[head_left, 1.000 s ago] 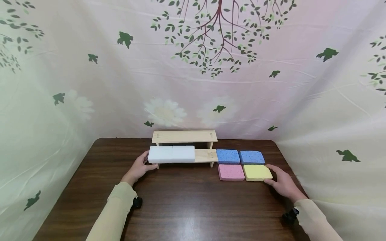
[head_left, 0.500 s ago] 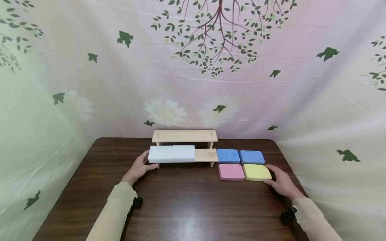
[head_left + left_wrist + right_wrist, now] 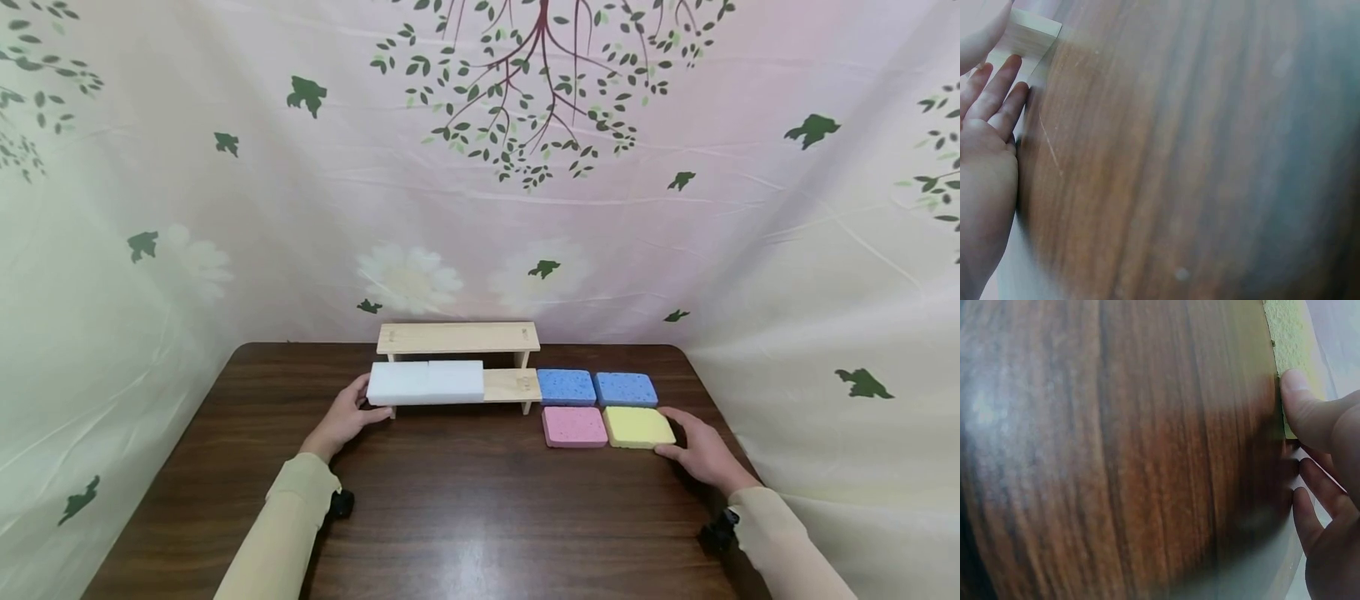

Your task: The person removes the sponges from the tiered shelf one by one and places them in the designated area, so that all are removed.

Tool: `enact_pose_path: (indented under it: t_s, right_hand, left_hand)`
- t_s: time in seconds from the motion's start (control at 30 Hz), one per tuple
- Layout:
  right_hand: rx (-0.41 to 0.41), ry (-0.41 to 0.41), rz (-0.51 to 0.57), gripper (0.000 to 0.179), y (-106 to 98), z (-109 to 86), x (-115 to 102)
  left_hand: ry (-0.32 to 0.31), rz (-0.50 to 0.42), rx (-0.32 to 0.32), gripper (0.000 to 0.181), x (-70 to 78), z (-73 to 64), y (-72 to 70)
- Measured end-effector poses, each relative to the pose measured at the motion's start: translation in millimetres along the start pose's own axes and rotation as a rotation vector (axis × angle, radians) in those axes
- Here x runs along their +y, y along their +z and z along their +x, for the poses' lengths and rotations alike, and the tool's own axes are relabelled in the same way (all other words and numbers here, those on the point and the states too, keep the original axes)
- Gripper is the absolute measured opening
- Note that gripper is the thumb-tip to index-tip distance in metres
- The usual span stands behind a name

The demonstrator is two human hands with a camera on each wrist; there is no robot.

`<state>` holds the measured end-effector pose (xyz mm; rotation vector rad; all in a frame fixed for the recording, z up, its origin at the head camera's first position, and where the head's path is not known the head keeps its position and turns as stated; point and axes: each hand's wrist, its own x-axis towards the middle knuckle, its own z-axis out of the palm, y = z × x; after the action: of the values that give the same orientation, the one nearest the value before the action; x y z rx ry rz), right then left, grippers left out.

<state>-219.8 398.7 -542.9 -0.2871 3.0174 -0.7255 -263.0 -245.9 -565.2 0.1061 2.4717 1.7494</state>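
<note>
Blue sponges (image 3: 566,387): darker speckling. Pink sponge (image 3: 574,427): fine spots. Yellow sponge (image 3: 637,427): pale tone. Blocks (image 3: 426,382): white. Stand (image 3: 457,337): light wood tone. Table (image 3: 480,508): dark brown, streaked grain. Backdrop (image 3: 465,225): pale pink; green leaves, reddish-brown branches, white flowers. Sleeves (image 3: 283,517): cream

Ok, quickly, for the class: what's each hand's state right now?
Left hand: at the left white block; grip can't be told.
Right hand: holding the yellow sponge.
</note>
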Motion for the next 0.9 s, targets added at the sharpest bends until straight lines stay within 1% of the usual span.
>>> enact_pose_path:
  t_s: [0.13, 0.27, 0.43, 0.5, 0.6, 0.67, 0.77, 0.83, 0.9]
  right_hand:
    - [-0.004, -0.001, -0.003, 0.075, -0.6, 0.0, 1.5]
    - [-0.016, -0.008, -0.012, 0.079, -2.2, -1.8, 0.8]
    - [-0.037, 0.001, -0.003, 0.094, -8.9, -2.8, -4.4]
    - [-0.026, 0.012, -0.002, 0.101, -13.6, -2.0, -8.4]
    - [0.03, 0.015, 0.003, 0.106, -20.7, -0.3, -18.2]
    - [0.089, -0.007, 0.017, 0.104, -23.5, 1.9, -27.5]
    - [0.162, -0.056, 0.049, 0.096, -23.0, 6.7, -45.0]
    - [0.177, -0.084, 0.067, 0.089, -19.5, 10.6, -58.5]
    - [0.168, -0.107, 0.077, 0.082, -14.0, 14.9, -72.0]
  left_hand:
    - [-0.002, 0.001, 0.004, 0.085, 1.3, 0.5, 0.8]
    - [-0.016, -0.01, -0.006, 0.086, 0.9, -0.9, 1.1]
    - [-0.017, -0.018, -0.014, 0.087, 1.1, -2.1, 1.5]
    - [-0.012, -0.013, -0.013, 0.087, 1.2, -1.9, 1.5]
    - [-0.006, -0.008, -0.011, 0.087, 2.1, -1.4, 1.1]
    - [0.001, -0.005, -0.012, 0.087, 2.7, -1.2, 0.4]
    - [0.01, -0.014, -0.006, 0.086, 2.9, -0.5, -0.7]
    - [0.01, -0.015, -0.007, 0.087, 2.4, -0.4, -1.1]
    - [0.003, -0.021, -0.007, 0.087, 1.7, -0.5, -0.7]
